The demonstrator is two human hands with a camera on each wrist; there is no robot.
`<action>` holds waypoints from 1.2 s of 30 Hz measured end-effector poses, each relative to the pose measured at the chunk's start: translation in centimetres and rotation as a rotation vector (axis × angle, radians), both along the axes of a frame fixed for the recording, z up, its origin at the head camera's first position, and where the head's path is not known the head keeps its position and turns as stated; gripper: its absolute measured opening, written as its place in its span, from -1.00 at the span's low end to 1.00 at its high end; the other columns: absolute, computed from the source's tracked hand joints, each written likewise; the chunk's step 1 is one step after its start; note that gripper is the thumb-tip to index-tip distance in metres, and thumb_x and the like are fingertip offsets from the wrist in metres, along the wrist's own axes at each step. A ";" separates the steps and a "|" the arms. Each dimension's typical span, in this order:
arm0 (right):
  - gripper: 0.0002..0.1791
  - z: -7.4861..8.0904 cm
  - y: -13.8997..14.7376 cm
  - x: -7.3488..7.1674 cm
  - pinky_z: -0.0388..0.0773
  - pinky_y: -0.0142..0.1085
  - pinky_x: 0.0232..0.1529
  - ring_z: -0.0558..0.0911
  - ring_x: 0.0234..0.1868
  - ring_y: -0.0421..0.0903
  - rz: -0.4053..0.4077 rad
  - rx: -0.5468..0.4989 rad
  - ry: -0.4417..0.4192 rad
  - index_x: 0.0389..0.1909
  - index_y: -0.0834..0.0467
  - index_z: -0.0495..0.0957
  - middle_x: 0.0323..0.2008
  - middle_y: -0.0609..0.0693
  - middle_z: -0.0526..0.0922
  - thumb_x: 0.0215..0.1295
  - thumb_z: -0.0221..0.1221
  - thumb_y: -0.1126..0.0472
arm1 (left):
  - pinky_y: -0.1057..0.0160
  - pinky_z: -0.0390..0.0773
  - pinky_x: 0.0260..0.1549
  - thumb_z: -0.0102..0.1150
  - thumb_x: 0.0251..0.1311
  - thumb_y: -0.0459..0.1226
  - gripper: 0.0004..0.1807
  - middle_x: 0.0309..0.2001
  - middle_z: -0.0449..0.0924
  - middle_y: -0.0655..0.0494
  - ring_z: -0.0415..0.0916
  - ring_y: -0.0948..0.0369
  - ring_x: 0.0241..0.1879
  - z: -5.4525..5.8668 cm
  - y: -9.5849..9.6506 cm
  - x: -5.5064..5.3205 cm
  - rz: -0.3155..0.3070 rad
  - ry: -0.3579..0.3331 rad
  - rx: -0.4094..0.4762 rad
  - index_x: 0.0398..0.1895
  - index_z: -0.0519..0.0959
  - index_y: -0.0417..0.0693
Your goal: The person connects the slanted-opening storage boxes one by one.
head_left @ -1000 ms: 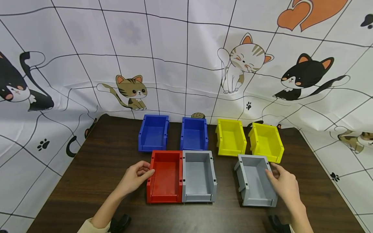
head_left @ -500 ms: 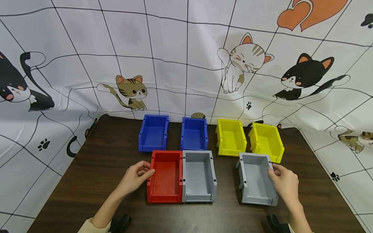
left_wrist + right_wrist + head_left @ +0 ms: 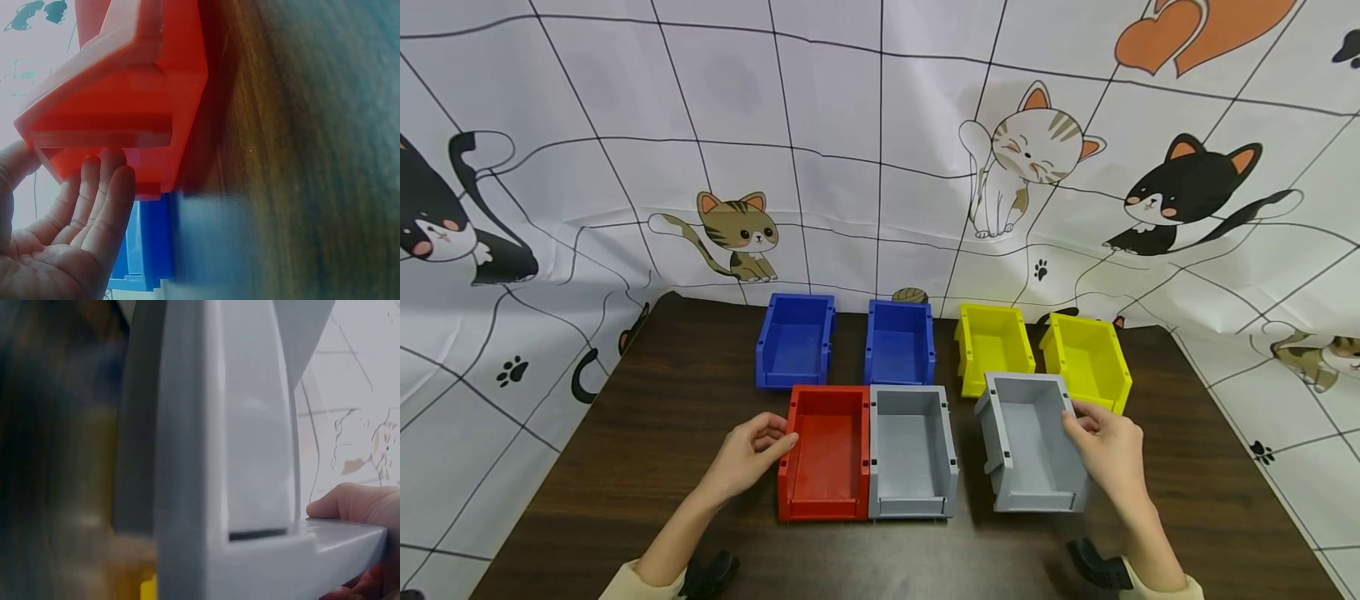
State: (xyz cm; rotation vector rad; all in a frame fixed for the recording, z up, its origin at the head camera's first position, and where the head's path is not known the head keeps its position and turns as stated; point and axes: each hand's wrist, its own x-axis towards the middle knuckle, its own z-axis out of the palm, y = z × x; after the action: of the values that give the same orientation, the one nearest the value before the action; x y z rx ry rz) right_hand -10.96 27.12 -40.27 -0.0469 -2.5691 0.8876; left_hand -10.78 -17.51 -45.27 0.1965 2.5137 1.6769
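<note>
My left hand (image 3: 748, 454) grips the left wall of a red bin (image 3: 829, 450), thumb over the rim and fingers against the outside, as the left wrist view also shows. Side against side with the red bin stands a grey bin (image 3: 910, 450) on the table. A second grey bin (image 3: 1037, 442) is held by its right wall in my right hand (image 3: 1108, 450), thumb inside the rim. That bin is tilted and looks raised off the table, apart from the first grey bin. Its wall fills much of the right wrist view, where most of the fingers are hidden.
Behind the front bins stand two blue bins, a left one (image 3: 793, 342) and a right one (image 3: 900, 343). Two yellow bins, one (image 3: 995, 342) partly behind the held bin and one (image 3: 1087, 358) farther right, stand on the dark wooden table (image 3: 647, 400). A cat-print cloth (image 3: 850, 183) hangs behind.
My right hand has lifted the second grey bin and carried it left, nearer the first grey bin. My left hand keeps its place on the red bin.
</note>
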 end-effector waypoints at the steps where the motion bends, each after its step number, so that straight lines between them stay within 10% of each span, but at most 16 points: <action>1: -0.78 0.1 -0.3 -0.1 0.30 -0.46 -0.71 0.40 -0.70 -0.33 0.011 -0.003 0.000 -0.27 0.43 0.63 -0.63 0.14 0.64 0.10 0.26 0.35 | 0.35 0.54 -0.43 0.18 0.23 -0.30 -0.72 -0.30 0.60 -0.04 0.56 0.23 -0.39 0.1 0.0 0.0 0.001 -0.001 0.002 -0.14 0.47 -0.36; 36: -0.76 0.5 -2.6 -1.3 0.24 -0.39 -0.73 0.32 -0.75 -0.23 0.147 0.000 -0.105 -0.26 0.45 0.61 -0.68 0.05 0.59 0.11 0.26 0.35 | 0.33 0.54 -0.43 0.17 0.24 -0.28 -0.69 -0.27 0.60 -0.05 0.57 0.20 -0.36 -0.1 0.0 -0.6 0.004 -0.022 -0.010 -0.10 0.47 -0.38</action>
State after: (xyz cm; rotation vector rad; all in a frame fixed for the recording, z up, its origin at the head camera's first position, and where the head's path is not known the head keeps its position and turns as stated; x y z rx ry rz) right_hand -12.22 24.47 -39.82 0.0988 -2.6977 0.9625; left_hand -11.38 -17.50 -45.33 0.1721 2.5082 1.6579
